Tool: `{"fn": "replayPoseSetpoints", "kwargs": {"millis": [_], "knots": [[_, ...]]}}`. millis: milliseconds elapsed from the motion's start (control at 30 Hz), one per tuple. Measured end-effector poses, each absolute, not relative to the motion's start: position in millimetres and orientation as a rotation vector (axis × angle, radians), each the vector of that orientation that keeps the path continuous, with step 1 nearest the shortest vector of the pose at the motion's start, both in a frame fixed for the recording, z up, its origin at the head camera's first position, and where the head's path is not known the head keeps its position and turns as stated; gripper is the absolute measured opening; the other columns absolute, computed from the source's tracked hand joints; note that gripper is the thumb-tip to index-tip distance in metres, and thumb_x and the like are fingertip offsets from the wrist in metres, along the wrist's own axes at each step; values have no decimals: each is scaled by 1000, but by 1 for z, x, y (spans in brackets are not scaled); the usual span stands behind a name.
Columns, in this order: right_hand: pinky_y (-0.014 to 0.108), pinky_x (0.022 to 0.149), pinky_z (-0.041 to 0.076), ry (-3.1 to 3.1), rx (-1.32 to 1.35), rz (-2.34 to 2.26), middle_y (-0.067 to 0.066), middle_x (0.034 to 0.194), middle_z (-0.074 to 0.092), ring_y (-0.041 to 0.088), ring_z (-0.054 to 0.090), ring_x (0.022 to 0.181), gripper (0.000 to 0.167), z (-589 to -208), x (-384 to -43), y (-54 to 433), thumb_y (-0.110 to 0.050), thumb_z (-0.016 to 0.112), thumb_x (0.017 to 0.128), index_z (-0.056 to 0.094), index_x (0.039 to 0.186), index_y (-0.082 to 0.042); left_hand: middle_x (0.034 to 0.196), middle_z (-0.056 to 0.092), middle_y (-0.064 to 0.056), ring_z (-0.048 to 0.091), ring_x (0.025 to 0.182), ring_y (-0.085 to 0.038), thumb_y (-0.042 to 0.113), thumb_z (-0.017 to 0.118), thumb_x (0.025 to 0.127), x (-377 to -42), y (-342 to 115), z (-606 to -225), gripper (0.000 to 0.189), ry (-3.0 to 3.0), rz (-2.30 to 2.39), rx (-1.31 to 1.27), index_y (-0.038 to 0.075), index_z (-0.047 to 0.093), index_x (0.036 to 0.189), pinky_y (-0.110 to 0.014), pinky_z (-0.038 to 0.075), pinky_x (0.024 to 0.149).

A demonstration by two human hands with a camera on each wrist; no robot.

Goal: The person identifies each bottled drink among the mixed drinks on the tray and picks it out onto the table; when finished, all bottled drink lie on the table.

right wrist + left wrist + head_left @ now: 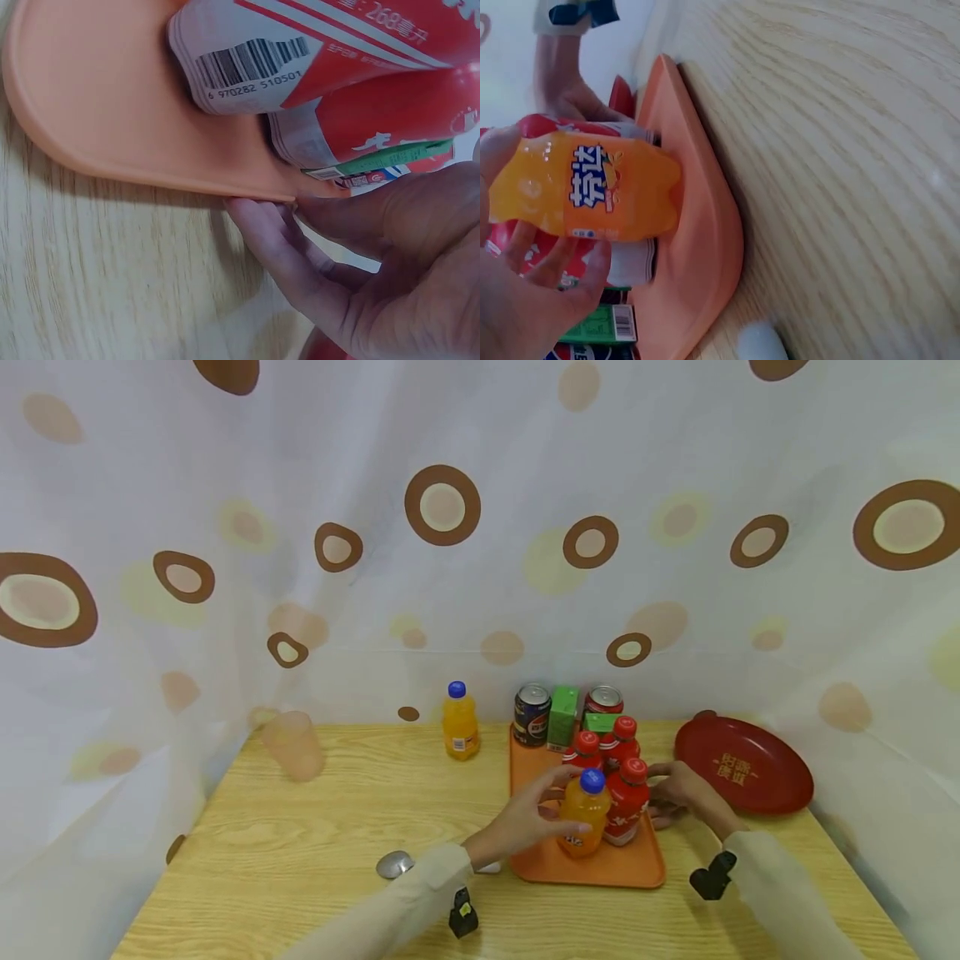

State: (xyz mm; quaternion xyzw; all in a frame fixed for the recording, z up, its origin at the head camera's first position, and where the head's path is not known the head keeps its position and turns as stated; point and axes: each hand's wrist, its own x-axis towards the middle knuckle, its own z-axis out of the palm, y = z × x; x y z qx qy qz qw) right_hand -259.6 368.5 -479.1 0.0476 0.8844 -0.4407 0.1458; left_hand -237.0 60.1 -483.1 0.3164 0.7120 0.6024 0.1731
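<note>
In the head view my left hand [525,822] has its fingers and thumb round an orange soda bottle [583,817] with a blue cap. This bottle is upright over the front of an orange tray [626,875]; whether its base touches the tray I cannot tell. Close behind and beside it stand several red bottles [628,802]. My right hand [352,247] pinches the tray's right rim [187,186] between thumb and fingers. At the tray's back are a dark blue can [532,717], green cartons [562,718] and a red-and-black can [603,699].
A second orange soda bottle [460,722] stands left of the tray near the curtain. Further left is a translucent pinkish cup [294,745]. A spoon [394,864] lies by my left forearm, which partly covers it. On the right rests a dark red plate [750,764].
</note>
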Motion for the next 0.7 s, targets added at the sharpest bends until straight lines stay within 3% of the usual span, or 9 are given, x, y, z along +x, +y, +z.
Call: {"fn": "replayPoseSetpoints", "kwargs": {"millis": [200,433,700], "knots": [[38,63,64,2540,175,-1222,10,76,72,21,72,67,47,-478,-262,357,3,60,97,49,140,18,146,55,3,57,123,-15,23,79,95,-230,62,-482,64,2108,1673,862,25,47,150,-35,51,103],[40,65,65,2427,246,-1235,12,82,71,19,71,68,56,-476,-263,355,7,57,96,39,148,19,145,53,2,54,118,-10,23,81,93,-228,62,-483,66,2147,1627,880,22,46,149,-28,53,97],[43,67,66,2412,243,-1269,16,83,73,22,72,68,58,-476,-260,358,7,57,97,35,149,22,149,53,-1,55,125,-14,25,81,94,-227,66,-487,66,2166,1630,916,23,45,150,-25,53,96]]}}
